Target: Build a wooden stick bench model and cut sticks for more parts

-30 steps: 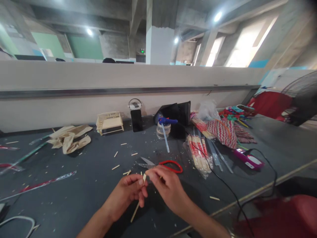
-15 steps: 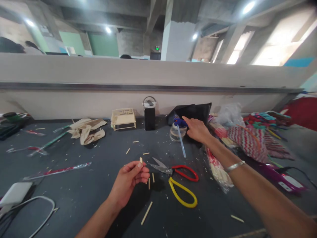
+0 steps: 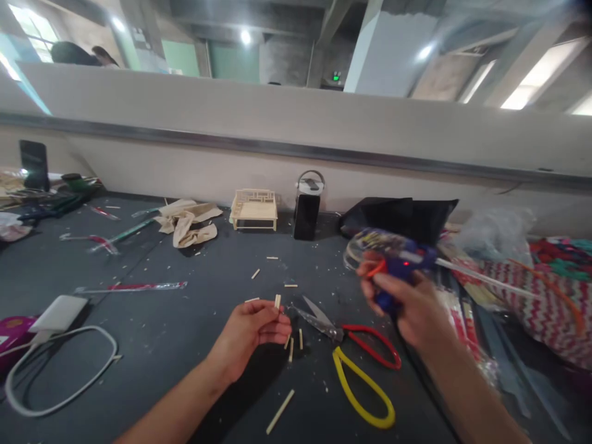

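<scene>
My left hand (image 3: 252, 330) pinches a short wooden stick (image 3: 277, 301) upright between thumb and fingers, above the dark table. My right hand (image 3: 411, 302) is wrapped round a blue hot glue gun (image 3: 400, 265), lifted off the table and blurred by motion. A red light glows on the gun's side, its nozzle end points left, and a long glue stick (image 3: 485, 280) runs out of its back. Between my hands lie scissors (image 3: 340, 334) with one red and one yellow handle, blades apart. Several cut stick pieces (image 3: 300, 339) lie beside my left hand.
A miniature wooden bench (image 3: 254, 213) stands at the back, near a dark phone (image 3: 307, 216) leaning on a handled container. Crumpled beige cloth (image 3: 189, 222) lies left of it. A black bag (image 3: 393, 216) and knitted striped fabric (image 3: 546, 302) are right. A white charger (image 3: 60, 314) with cable lies left.
My right hand has taken the glue gun from the glass jar and brought it nearer. My left hand still holds its stick. The whole view has turned toward the left.
</scene>
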`<state>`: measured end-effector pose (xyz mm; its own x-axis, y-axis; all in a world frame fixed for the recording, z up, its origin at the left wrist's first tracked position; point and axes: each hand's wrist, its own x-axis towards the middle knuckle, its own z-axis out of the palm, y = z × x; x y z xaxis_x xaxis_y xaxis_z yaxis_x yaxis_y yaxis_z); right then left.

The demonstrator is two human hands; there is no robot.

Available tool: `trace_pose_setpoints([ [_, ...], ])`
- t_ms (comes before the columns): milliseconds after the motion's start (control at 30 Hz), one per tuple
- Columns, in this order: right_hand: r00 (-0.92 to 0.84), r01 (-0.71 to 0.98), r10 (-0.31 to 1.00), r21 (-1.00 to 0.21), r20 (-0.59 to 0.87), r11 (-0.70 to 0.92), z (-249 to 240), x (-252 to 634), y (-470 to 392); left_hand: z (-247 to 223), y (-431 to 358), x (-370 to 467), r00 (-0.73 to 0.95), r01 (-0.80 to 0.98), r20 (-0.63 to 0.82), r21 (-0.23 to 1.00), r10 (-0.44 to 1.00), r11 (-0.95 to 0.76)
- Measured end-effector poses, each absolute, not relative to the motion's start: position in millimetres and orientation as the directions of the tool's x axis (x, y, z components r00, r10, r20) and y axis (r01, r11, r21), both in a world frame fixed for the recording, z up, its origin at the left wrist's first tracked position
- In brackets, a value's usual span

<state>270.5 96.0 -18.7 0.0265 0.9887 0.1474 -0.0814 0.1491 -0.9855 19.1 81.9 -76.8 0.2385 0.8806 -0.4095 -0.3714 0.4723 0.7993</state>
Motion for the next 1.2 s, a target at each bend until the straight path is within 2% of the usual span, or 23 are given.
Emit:
trace_pose_setpoints([
  [67,-0.12,0.04,0.99,-0.996,0.073,0.078,-32.3,256.6,90.9,-76.8,83.4,17.5,0.252,-0.333,-0.416,0.81,0.874,0.482],
  [167,-0.224,0.168,0.975,-0.985,0.01,0.049,-43.7,245.3,86.5,-75.2,86.3,13.7,0.262,-0.26,-0.41,0.841,0.873,0.474],
  [267,-0.233,0.22,0.972,-0.972,0.032,0.084,-44.0,243.2,85.5,-73.7,89.3,6.3,0.269,0.013,-0.411,0.906,0.871,0.424],
  [367,-0.277,0.249,0.961,-0.966,0.003,0.075,-43.7,245.8,86.8,-74.3,89.2,-2.7,0.268,0.35,-0.367,0.899,0.891,0.265],
  [433,-0.312,0.257,0.95,-0.964,-0.017,0.067,-46.4,247.7,88.2,-74.4,85.4,-6.8,0.29,0.445,-0.345,0.874,0.893,0.193],
  [500,-0.327,0.287,0.945,-0.955,-0.02,0.079,-50.8,248.6,89.7,-72.8,79.0,-8.3,0.306,0.458,-0.323,0.875,0.895,0.159],
  [600,-0.337,0.34,0.941,-0.935,-0.02,0.102,-55.4,247.0,90.2,-67.1,69.0,-6.7,0.285,0.409,-0.287,0.899,0.915,0.155],
  [667,-0.366,0.354,0.93,-0.929,-0.029,0.111,-55.5,244.8,88.4,-63.7,65.9,-5.1,0.286,0.324,-0.367,0.906,0.885,0.271],
  [767,-0.381,0.395,0.925,-0.902,0.011,0.173,-53.3,241.7,82.9,-63.4,69.1,-3.8,0.327,0.042,-0.452,0.884,0.83,0.466],
  [900,-0.325,0.502,0.928,-0.797,0.184,0.334,-50.9,238.1,75.4,-71.6,79.8,-2.1,0.284,-0.291,-0.435,0.81,0.854,0.509],
  [1000,-0.367,0.561,0.908,-0.731,0.202,0.389,-48.9,234.2,72.3,-78.3,83.7,0.4,0.276,-0.4,-0.453,0.748,0.848,0.53],
  [1200,-0.409,0.589,0.904,-0.719,0.129,0.369,-48.1,225.4,69.9,-82.3,81.1,4.0,0.326,-0.473,-0.487,0.658,0.81,0.586],
])
